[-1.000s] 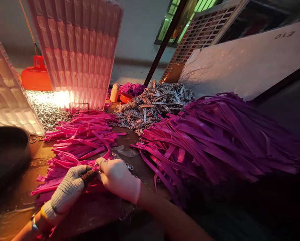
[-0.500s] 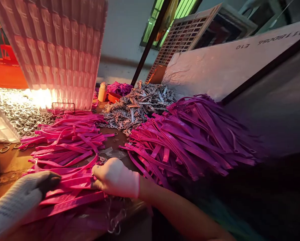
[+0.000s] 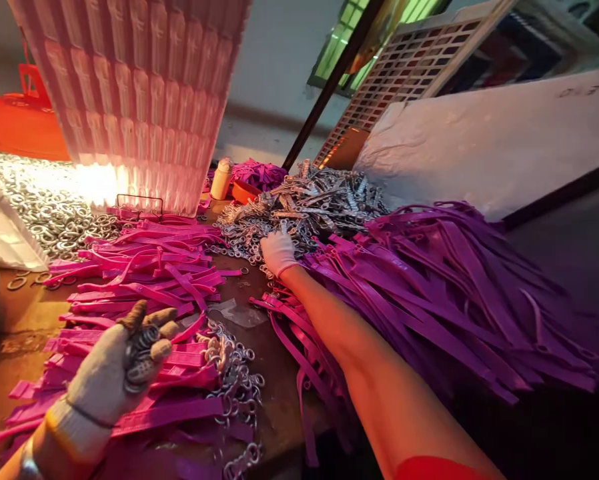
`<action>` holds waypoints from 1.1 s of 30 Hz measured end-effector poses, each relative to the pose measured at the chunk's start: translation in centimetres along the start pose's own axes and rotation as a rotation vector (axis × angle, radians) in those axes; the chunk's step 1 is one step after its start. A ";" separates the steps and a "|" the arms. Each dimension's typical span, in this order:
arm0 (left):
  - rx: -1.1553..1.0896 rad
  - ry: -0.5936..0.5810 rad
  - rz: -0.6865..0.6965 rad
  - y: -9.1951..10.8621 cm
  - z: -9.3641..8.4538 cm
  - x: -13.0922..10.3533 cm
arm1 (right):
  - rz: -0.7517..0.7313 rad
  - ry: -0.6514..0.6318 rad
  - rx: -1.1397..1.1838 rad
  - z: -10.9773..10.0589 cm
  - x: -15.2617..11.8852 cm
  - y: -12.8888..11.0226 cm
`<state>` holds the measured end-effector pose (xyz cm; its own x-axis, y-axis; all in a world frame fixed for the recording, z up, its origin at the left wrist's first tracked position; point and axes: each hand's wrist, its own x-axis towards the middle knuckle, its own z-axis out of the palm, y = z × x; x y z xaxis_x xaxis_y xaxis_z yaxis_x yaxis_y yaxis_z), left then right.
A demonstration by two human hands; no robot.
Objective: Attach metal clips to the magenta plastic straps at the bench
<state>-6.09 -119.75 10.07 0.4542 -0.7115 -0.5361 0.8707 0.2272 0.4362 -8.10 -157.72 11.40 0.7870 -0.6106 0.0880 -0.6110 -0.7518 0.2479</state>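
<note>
My left hand (image 3: 124, 370), in a worn glove with dark fingertips, is turned palm up, its fingers curled around a small heap of metal rings (image 3: 140, 353). It is above a row of bright pink straps (image 3: 179, 383), whose right ends lie among metal rings and links (image 3: 239, 387). My right hand (image 3: 278, 253), in a white glove, reaches to the near edge of a big pile of silver metal chain pieces (image 3: 329, 197). Its fingertips are hidden against the pile, so I cannot tell what they grip.
A large heap of purple-pink straps (image 3: 429, 280) lies right of my right arm. Loose metal rings (image 3: 44, 207) are piled at the left under an orange lamp (image 3: 24, 127). A ribbed translucent panel (image 3: 144, 100) stands behind the straps. Beyond are a pale bottle (image 3: 222, 179) and a red dish (image 3: 245, 192).
My right hand has left the pink straps and moved forward to the metal pile. My left hand has turned palm up, showing the rings in it. The view has shifted left.
</note>
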 end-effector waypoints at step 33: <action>0.403 -0.217 0.473 -6.2 -3.9 -1.8 | -0.265 0.245 1.392 -3.3 -25.5 -14.3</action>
<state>-11.54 -117.28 5.56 0.6857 -0.7234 -0.0808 0.4283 0.3112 0.8484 -19.16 -130.55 8.81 0.7956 -0.4670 0.3859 0.0807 -0.5496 -0.8315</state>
